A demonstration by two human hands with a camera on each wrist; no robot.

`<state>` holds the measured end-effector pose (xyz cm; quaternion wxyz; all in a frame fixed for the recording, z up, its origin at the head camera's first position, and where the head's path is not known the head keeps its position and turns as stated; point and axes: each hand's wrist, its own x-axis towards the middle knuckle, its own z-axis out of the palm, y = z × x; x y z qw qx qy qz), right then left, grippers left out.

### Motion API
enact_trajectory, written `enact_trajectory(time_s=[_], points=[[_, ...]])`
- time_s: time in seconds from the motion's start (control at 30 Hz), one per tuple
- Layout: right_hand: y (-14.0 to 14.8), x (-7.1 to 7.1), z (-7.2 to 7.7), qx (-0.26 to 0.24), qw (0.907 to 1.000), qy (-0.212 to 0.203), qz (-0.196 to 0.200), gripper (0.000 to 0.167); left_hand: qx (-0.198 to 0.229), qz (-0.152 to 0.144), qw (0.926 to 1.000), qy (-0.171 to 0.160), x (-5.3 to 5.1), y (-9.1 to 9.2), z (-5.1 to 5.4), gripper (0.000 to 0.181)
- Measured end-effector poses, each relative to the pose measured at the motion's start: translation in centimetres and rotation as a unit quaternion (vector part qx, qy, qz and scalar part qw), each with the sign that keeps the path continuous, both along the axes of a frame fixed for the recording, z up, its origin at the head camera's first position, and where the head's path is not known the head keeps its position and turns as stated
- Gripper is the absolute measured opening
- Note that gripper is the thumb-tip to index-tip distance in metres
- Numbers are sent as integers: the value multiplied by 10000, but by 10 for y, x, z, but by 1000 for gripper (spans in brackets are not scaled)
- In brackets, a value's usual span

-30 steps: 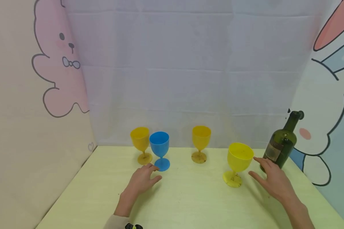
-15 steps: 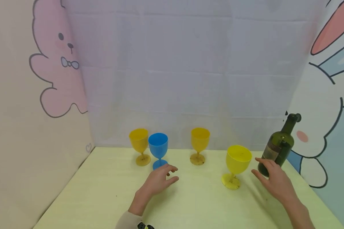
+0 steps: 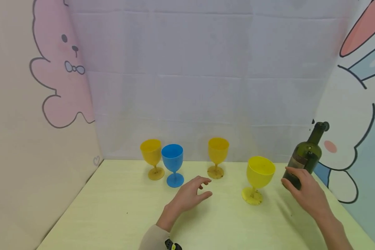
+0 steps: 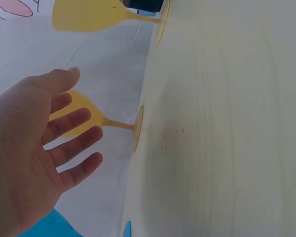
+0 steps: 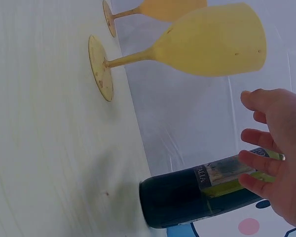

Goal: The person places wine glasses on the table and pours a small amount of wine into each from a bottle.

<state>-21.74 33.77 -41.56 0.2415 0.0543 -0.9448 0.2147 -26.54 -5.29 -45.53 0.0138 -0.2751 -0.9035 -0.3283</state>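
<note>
Near the middle of the table, my left hand [image 3: 189, 196] hovers with relaxed fingers, holding nothing. It is right of a blue goblet [image 3: 173, 158] and in front of a yellow goblet [image 3: 218, 152]; in the left wrist view a gap shows between the fingertips and that goblet's stem [image 4: 119, 123]. My right hand [image 3: 309, 192] is loosely bent and holds nothing, just in front of a green wine bottle [image 3: 307, 152], whose lower part it partly hides. Left of that hand stands a brighter yellow goblet [image 3: 260, 172]. The right wrist view shows the bottle's label [image 5: 224, 170] behind the fingers.
Another yellow goblet [image 3: 151, 152] stands at the back left, beside the blue one. A pale wooden table [image 3: 112, 208] carries everything. White cloth [image 3: 187, 86] closes off the back, and printed side panels [image 3: 340, 149] rise at left and right.
My left hand has moved right, from in front of the blue goblet toward the table's middle. My right hand has shifted slightly right, closer in front of the bottle. Goblets and bottle stay put.
</note>
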Motion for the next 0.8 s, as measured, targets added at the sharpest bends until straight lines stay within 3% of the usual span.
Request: enact_trajectory(time_s=[0.43, 0.8], points=[[8, 2, 7, -105, 9986, 509, 19, 45, 264, -173, 9992, -240, -3, 46, 5, 56], [15, -1, 11, -268, 9936, 1092, 61, 41, 454, -318, 9984, -134, -7, 76, 12, 63]])
